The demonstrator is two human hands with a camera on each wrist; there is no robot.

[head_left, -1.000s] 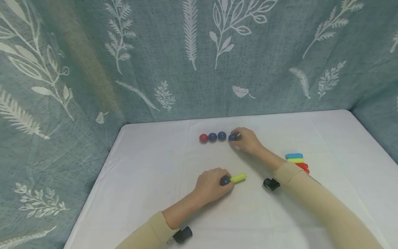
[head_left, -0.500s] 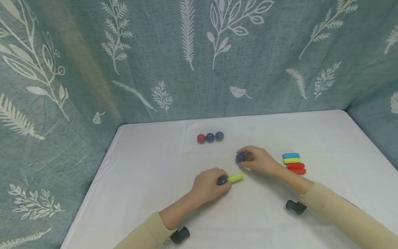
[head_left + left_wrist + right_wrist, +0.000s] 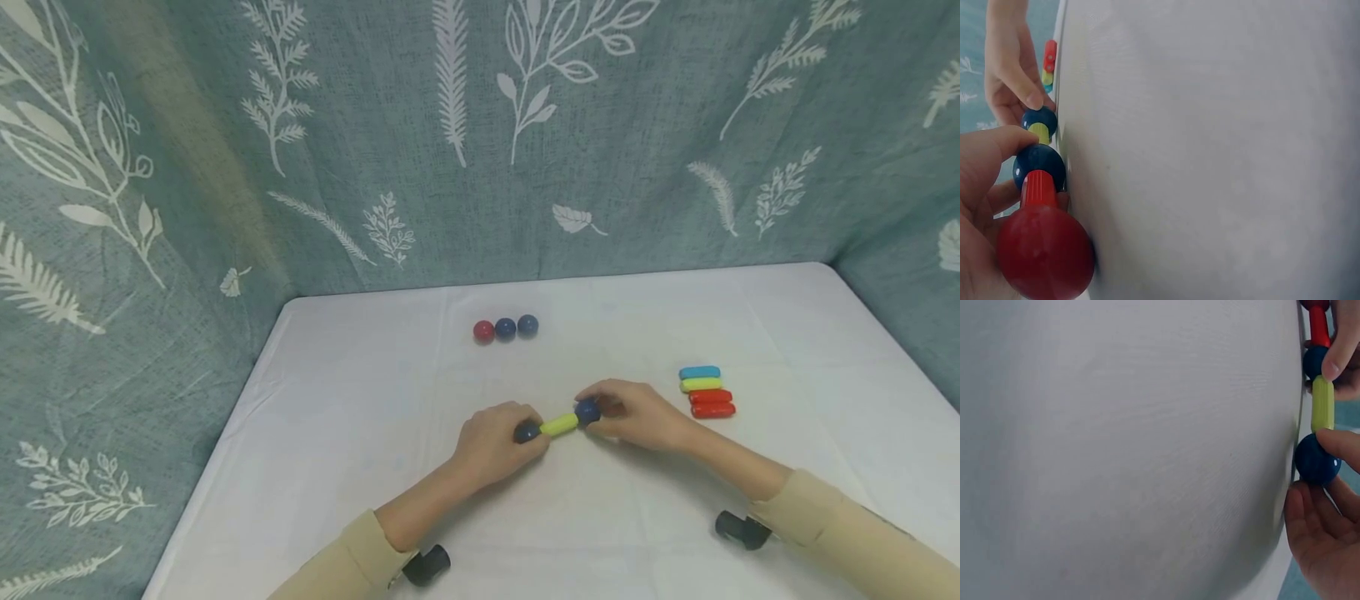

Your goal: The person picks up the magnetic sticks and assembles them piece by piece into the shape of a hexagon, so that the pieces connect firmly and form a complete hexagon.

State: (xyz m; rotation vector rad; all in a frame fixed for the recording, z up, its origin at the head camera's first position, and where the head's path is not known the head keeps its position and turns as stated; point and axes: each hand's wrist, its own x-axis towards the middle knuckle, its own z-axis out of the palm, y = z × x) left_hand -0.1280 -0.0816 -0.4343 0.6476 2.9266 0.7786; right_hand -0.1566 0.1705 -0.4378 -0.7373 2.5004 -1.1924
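My left hand (image 3: 495, 437) grips a blue ball (image 3: 1039, 165) in a toy chain of balls and rods. From that ball a red rod (image 3: 1039, 189) leads to a large-looking red ball (image 3: 1045, 253) by the palm, both hidden by the hand in the head view. A yellow-green rod (image 3: 559, 425) extends from its other side toward the right. At that rod's far end, my right hand (image 3: 637, 414) pinches another blue ball (image 3: 1317, 460) between thumb and fingers. Ball and rod end meet in the right wrist view.
Farther back on the white-covered table (image 3: 360, 375), a loose red ball (image 3: 483, 331) and two blue balls (image 3: 517, 327) form a row. At the right lie a blue rod (image 3: 700, 372), a yellow-green rod (image 3: 702, 384) and two red rods (image 3: 712, 403). A patterned curtain (image 3: 412, 150) hangs behind.
My right hand has brought a blue ball from the back row toward me, down to the yellow-green rod's free end. The left hand keeps its grip, nearly still.
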